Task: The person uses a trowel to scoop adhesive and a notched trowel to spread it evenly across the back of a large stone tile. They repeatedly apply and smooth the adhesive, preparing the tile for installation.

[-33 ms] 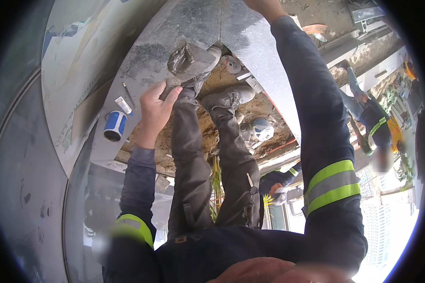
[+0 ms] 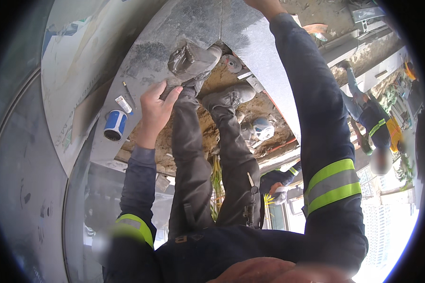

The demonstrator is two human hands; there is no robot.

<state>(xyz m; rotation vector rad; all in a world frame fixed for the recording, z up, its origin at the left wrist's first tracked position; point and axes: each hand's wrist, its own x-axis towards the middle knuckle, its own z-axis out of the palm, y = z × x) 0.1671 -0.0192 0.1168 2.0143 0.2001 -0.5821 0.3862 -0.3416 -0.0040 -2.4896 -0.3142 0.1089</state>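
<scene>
My left hand (image 2: 158,108) is at the edge of a dusty grey panel (image 2: 148,61), beside my left shoe. Its fingers are curled and the thumb bends toward them; what they hold, if anything, is hidden. A crumpled, clear plastic-looking piece (image 2: 186,59) lies just beyond the fingertips, against the shoe (image 2: 214,54). My right arm stretches to the top of the picture. The right hand (image 2: 265,6) is cut off there, over the pale sheet (image 2: 274,61), so its fingers do not show. Left of my left hand are a blue-and-white can (image 2: 114,125), a small white tube (image 2: 123,104) and a pencil-like stick (image 2: 128,94).
Between the panels is an opening with earth (image 2: 222,78), a round disc (image 2: 232,63) and a blue-and-white object (image 2: 263,129). A large curved panel (image 2: 61,108) rises at the left. Co-workers are at the right (image 2: 375,115) and beyond my legs (image 2: 278,178).
</scene>
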